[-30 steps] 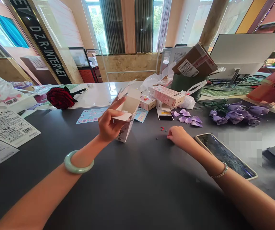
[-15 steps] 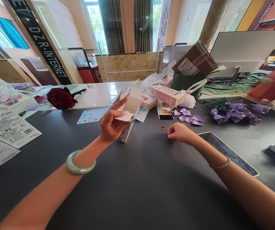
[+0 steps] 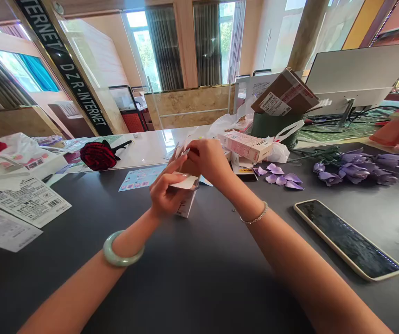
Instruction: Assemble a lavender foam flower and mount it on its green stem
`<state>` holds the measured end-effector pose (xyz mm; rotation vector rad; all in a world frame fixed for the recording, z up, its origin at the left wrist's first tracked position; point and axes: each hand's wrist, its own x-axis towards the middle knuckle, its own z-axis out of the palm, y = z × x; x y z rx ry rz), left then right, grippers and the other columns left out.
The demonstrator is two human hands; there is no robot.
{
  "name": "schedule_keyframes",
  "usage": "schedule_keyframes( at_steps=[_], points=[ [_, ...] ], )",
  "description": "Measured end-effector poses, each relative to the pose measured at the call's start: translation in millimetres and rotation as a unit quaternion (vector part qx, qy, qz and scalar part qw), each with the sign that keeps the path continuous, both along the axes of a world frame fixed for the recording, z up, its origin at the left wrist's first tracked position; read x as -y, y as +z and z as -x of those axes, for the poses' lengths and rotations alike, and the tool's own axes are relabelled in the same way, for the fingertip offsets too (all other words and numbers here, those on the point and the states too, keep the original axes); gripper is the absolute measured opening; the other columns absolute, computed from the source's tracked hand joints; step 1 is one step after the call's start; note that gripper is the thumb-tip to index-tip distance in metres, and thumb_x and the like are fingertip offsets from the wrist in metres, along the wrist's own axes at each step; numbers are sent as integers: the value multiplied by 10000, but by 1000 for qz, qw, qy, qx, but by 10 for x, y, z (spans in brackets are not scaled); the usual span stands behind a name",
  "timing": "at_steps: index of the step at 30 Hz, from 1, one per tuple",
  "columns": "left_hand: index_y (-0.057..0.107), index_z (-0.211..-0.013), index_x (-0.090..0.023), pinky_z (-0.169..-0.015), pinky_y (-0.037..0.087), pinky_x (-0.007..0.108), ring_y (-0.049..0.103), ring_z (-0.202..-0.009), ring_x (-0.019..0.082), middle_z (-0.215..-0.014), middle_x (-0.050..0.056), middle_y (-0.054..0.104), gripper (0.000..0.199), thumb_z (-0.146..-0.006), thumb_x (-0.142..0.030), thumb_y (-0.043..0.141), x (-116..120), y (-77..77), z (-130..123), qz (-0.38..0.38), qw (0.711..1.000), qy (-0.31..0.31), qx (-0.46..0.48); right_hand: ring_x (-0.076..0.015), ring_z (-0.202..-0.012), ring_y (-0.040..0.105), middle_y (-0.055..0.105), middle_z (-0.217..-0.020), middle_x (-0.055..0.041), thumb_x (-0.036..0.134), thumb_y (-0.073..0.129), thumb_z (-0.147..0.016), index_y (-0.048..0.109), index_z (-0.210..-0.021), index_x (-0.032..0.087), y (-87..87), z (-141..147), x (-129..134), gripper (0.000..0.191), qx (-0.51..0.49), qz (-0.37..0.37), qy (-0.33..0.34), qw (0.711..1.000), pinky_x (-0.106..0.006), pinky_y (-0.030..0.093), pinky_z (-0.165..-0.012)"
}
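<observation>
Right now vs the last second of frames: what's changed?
The right hand has moved from near the tabletop, leftward and up to the open top of the small box; whether it holds anything is hidden. Its forearm no longer overlaps the phone. Unchanged: the left hand gripping the box, the purple petals and the dark red rose.

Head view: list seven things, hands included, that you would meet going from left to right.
Barcoded white sheet, dark red rose, light-blue printed sheet, left hand, right hand, loose purple petals, purple rose blooms.
</observation>
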<state>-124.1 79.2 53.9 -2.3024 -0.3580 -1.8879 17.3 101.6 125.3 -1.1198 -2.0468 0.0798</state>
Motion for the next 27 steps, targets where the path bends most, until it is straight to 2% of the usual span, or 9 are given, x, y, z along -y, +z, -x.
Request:
schedule_keyframes(
  at_steps=[3,5,8,10,12,14,17,21,27],
  points=[
    [561,-921,-223,-741,605,343,717,-905,200,-1127,70,705,155,-845,-228,697,-10,-12,11,-6,1000,-1,-8,-175,-737,527,618,-658,-40,136,583,-876,664,-680,155,-44,-90,29,213,32,-9,18,999,-289,356,-666],
    [551,-931,-227,-761,600,336,710,-946,202,-1083,59,717,174,-843,-248,700,-20,-28,26,-6,1000,17,-19,-180,-813,534,649,-721,-41,161,596,-890,693,-736,155,-45,-216,57,182,39,-25,32,998,-281,362,-715],
    [539,-927,-243,-880,573,377,679,-1050,208,-1082,46,717,174,-855,-304,685,-52,-59,48,-7,999,44,-13,-167,-809,547,673,-853,-52,203,522,-945,713,-898,148,-62,-496,55,204,54,-22,-31,998,-282,366,-745],
    [538,-931,-253,-980,528,416,636,-1142,212,-1138,47,700,168,-867,-339,667,-79,-76,57,-15,999,45,-1,-178,-817,562,671,-898,-70,228,456,-975,706,-987,150,-123,-719,2,262,126,72,-125,982,-294,373,-740],
    [539,-954,-256,-1034,493,433,594,-1210,215,-1185,56,682,171,-872,-349,657,-100,-85,61,-20,999,33,3,-178,-738,583,670,-803,-62,176,575,-892,723,-866,137,-233,-922,-86,155,185,162,-121,962,-288,394,-690],
    [543,-974,-253,-1045,484,435,590,-1217,218,-1170,64,688,180,-868,-333,665,-106,-85,60,-23,1000,20,0,-174,-664,592,641,-674,-30,89,736,-724,701,-702,131,-375,-1064,-180,59,239,244,-102,934,-275,419,-650],
    [550,-972,-255,-1042,485,440,634,-1150,214,-1098,57,711,170,-866,-313,669,-90,-72,55,-17,1000,19,-3,-153,-698,608,640,-710,0,109,777,-719,665,-724,129,-578,-1139,-285,114,301,324,-77,894,-279,483,-700],
    [542,-950,-257,-1024,500,445,619,-1173,218,-1121,67,705,154,-880,-341,650,-79,-58,52,-14,999,33,-1,-136,-778,628,650,-817,-7,221,668,-889,643,-836,117,-718,-1112,-325,119,335,371,-49,865,-314,525,-776],
    [527,-948,-267,-1031,499,444,621,-1170,214,-1184,64,681,146,-884,-327,643,-67,-34,45,-17,999,32,-13,-121,-727,620,639,-826,-9,254,621,-931,633,-896,113,-763,-1101,-306,147,350,388,-33,852,-287,539,-715]
  ],
)
